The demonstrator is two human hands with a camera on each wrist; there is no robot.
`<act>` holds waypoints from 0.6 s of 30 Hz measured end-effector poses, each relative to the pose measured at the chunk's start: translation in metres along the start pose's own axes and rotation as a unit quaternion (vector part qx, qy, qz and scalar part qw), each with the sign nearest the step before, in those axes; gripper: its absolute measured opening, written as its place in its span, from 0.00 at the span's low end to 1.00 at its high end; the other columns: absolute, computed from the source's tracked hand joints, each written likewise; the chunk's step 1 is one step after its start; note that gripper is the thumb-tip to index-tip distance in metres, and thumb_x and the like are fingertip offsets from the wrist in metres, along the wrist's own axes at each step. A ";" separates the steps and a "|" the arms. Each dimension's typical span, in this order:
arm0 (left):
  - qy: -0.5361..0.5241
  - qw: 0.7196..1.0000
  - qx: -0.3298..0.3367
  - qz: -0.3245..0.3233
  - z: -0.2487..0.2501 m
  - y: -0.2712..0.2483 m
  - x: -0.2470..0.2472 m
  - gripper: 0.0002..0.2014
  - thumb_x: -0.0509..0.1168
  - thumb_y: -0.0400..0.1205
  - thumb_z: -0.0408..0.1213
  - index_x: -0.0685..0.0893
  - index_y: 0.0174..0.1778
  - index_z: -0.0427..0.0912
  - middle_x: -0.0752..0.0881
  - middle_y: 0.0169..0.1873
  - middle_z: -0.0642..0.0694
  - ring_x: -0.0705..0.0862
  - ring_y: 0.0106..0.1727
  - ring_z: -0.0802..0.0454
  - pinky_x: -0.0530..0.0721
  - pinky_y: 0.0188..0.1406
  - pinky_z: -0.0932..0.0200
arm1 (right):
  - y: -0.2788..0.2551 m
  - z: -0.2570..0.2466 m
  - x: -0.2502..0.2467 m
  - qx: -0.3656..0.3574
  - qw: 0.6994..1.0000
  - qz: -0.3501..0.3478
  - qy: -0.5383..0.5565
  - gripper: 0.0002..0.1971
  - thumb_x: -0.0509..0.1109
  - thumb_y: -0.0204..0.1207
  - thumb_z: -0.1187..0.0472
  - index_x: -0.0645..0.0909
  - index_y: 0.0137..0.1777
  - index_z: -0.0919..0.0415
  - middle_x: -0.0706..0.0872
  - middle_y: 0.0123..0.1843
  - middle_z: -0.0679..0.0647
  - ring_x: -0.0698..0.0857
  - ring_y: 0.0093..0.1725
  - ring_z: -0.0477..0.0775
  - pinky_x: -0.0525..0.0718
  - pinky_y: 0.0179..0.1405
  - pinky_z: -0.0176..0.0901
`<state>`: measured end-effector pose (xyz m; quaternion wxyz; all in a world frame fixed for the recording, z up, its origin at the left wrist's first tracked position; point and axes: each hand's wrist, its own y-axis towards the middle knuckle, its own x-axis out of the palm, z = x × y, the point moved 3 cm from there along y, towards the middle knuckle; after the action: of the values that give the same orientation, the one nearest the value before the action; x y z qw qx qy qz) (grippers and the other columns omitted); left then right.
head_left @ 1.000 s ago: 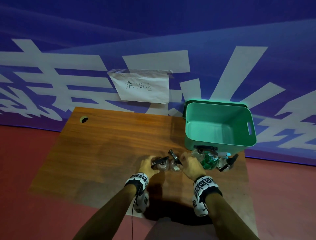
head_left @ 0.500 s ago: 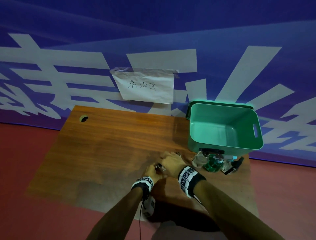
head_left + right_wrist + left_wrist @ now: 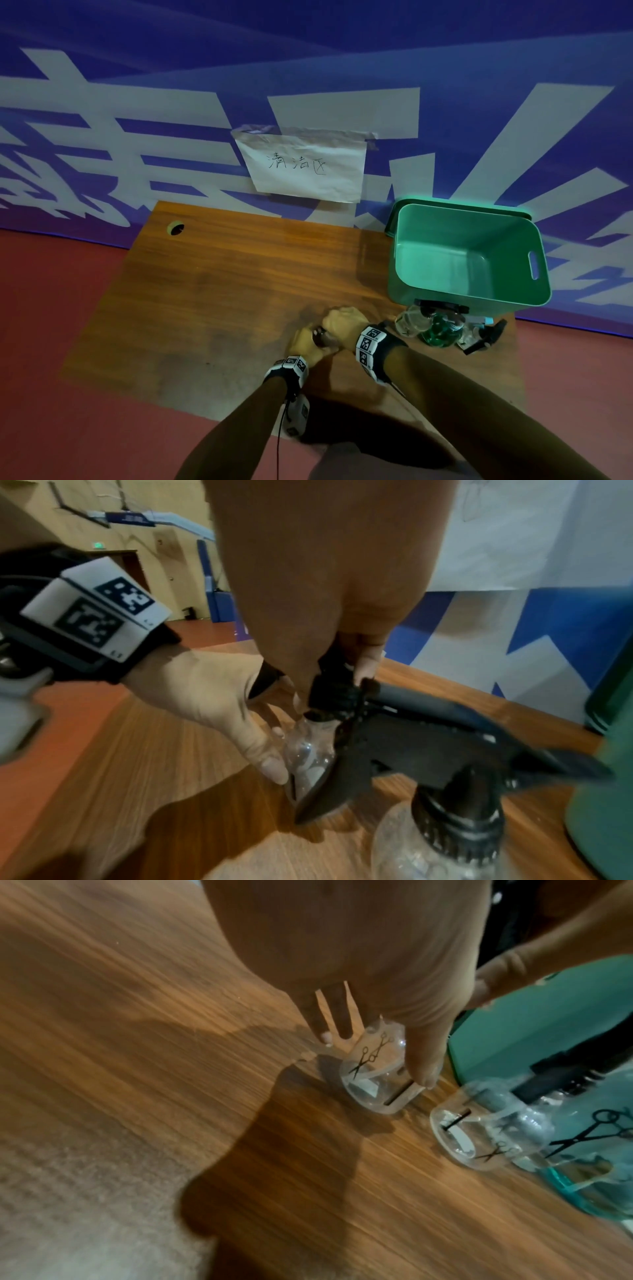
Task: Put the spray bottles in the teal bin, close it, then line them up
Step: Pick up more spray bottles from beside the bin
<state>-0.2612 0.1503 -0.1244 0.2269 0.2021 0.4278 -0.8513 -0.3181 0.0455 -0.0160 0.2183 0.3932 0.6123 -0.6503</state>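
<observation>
My left hand (image 3: 303,342) grips the body of a clear spray bottle (image 3: 373,1069) printed with scissors, which stands on the wooden table (image 3: 212,291). Over the same bottle, my right hand (image 3: 344,322) pinches the black spray head (image 3: 342,693). In the head view the hands hide most of this bottle. A second clear bottle (image 3: 479,1137) stands just to its right. More bottles, one of them green (image 3: 440,330), cluster in front of the open teal bin (image 3: 534,298). A teal lid (image 3: 390,219) leans behind the bin.
The bin sits at the table's back right corner against a blue and white banner wall. A paper sign (image 3: 305,168) hangs on that wall. A cable hole (image 3: 175,228) lies at the table's far left. Red floor surrounds the table.
A second ago each hand was at its own bottle. My right hand has moved left and now sits over the bottle that my left hand holds.
</observation>
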 end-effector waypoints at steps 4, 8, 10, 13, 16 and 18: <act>-0.054 0.998 -0.001 0.019 -0.008 0.012 0.001 0.32 0.83 0.54 0.59 0.88 0.54 0.55 0.91 0.46 0.58 0.90 0.48 0.55 0.89 0.49 0.54 | 0.006 0.012 -0.004 0.027 0.999 0.008 0.033 0.09 0.72 0.77 0.60 0.89 0.56 0.57 0.91 0.55 0.54 0.90 0.56 0.58 0.88 0.57 0.51; -0.165 0.986 -0.021 0.033 -0.007 0.013 0.012 0.30 0.88 0.59 0.42 0.90 0.57 0.48 0.92 0.48 0.52 0.90 0.57 0.45 0.87 0.52 0.54 | 0.011 0.020 -0.005 0.065 0.990 0.004 0.129 0.14 0.76 0.74 0.62 0.85 0.59 0.62 0.89 0.58 0.60 0.89 0.59 0.62 0.87 0.57 0.50; -0.164 0.986 -0.023 0.022 0.007 0.003 0.014 0.30 0.86 0.65 0.35 0.86 0.63 0.46 0.90 0.52 0.52 0.88 0.58 0.46 0.82 0.53 0.58 | 0.010 0.022 -0.007 0.076 0.984 0.000 0.161 0.16 0.76 0.73 0.67 0.84 0.61 0.63 0.88 0.59 0.61 0.88 0.60 0.64 0.87 0.58 0.52; -0.139 0.990 -0.022 0.014 0.016 0.003 0.015 0.31 0.80 0.71 0.33 0.82 0.70 0.46 0.88 0.57 0.51 0.85 0.59 0.50 0.81 0.55 0.58 | 0.013 0.021 -0.007 0.088 0.981 0.006 0.170 0.15 0.70 0.76 0.71 0.84 0.62 0.65 0.88 0.60 0.62 0.88 0.60 0.64 0.86 0.58 0.51; -0.061 0.998 -0.011 0.006 0.025 0.006 0.011 0.17 0.76 0.74 0.37 0.86 0.59 0.45 0.89 0.47 0.52 0.87 0.52 0.50 0.82 0.50 0.58 | 0.016 0.019 -0.002 0.102 0.978 0.003 0.180 0.14 0.67 0.79 0.70 0.84 0.62 0.65 0.89 0.60 0.61 0.89 0.58 0.63 0.87 0.56 0.51; -0.028 1.000 0.000 -0.002 0.029 0.007 0.007 0.15 0.77 0.72 0.38 0.87 0.54 0.47 0.88 0.43 0.54 0.87 0.49 0.50 0.84 0.49 0.57 | 0.017 0.022 0.000 0.108 0.976 -0.003 0.190 0.14 0.66 0.80 0.70 0.84 0.63 0.66 0.89 0.60 0.62 0.89 0.58 0.64 0.88 0.54 0.52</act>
<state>-0.2673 0.1211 -0.1167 0.2370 0.1777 0.4216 -0.8570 -0.3105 0.0215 -0.0278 0.0523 0.5290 0.5700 -0.6265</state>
